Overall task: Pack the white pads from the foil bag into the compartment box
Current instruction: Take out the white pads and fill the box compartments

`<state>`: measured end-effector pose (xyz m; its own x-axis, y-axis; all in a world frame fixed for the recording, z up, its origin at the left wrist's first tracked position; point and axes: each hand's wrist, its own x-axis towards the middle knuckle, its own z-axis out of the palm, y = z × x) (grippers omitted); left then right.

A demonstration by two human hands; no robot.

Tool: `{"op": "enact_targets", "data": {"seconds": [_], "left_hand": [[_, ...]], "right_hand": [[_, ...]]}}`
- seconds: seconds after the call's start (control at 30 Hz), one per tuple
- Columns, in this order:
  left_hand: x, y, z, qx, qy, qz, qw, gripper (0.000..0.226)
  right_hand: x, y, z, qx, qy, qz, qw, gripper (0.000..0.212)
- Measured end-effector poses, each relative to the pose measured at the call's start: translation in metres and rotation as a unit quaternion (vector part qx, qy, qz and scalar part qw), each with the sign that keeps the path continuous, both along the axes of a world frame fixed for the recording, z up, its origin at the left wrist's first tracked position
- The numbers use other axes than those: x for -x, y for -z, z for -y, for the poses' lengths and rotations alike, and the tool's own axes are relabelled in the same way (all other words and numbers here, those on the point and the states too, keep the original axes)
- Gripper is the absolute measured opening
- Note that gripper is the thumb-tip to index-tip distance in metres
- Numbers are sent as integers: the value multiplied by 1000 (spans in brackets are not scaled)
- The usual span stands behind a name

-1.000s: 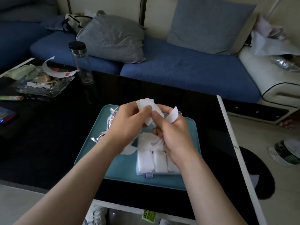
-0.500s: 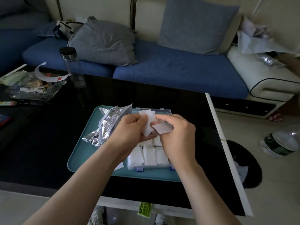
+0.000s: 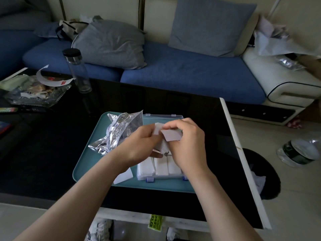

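Separation seems underway: left hand (image 3: 145,145) and right hand (image 3: 188,145) each pinch thin white pads (image 3: 171,136) over the clear plastic compartment box (image 3: 162,177); next, seat one.

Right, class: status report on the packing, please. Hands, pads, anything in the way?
Left hand and right hand each pinch white pads above the compartment box. Near row holds pads. Foil bag lies beside it on the tray, nothing blocking.

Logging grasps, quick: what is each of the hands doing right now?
Left hand: closed, holding a few white pads.
Right hand: closed, pinching a separate white pad.
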<state>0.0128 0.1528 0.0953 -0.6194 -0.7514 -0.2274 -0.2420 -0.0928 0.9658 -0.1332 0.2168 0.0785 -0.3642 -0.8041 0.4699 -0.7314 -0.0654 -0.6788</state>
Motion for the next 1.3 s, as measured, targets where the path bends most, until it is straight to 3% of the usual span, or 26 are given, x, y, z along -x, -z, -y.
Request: {"op": "enact_targets", "data": {"seconds": [0.07, 0.2, 0.4, 0.57, 0.7, 0.8, 0.93, 1.03, 1.1, 1.3], "left_hand": [[-1, 2, 2, 5, -10, 3, 1000, 26], [-1, 6, 6, -4, -96, -19, 995, 27], [-2, 8, 9, -26, -148, -44, 988, 30], [-1, 6, 12, -86, -253, -77, 961, 29], [5, -7, 3, -215, -240, -167, 932, 26], [8, -15, -5, -248, -186, -211, 927, 25], [5, -8, -7, -133, -152, -95, 975, 23], [4, -2, -5, -73, -118, -22, 990, 25], [4, -3, -7, -57, -80, 0, 995, 25], [2, 3, -5, -48, -69, 16, 996, 22]], "right_hand": [[-3, -2, 2, -10, 14, 44, 999, 16], [-1, -12, -1, -110, -2, 219, 969, 10], [-5, -15, -5, -203, -13, 276, 939, 5], [-5, -18, -6, -137, 88, 372, 914, 4], [-14, -22, -6, -108, 56, 423, 898, 2], [-22, -19, -4, -113, 39, 368, 922, 7], [-17, -14, -6, -155, 17, 100, 983, 22], [-15, -11, -10, -181, -4, -52, 982, 64], [-15, -9, -9, -184, -46, -77, 979, 82], [-10, -11, -6, -171, -78, 22, 982, 75]]}}
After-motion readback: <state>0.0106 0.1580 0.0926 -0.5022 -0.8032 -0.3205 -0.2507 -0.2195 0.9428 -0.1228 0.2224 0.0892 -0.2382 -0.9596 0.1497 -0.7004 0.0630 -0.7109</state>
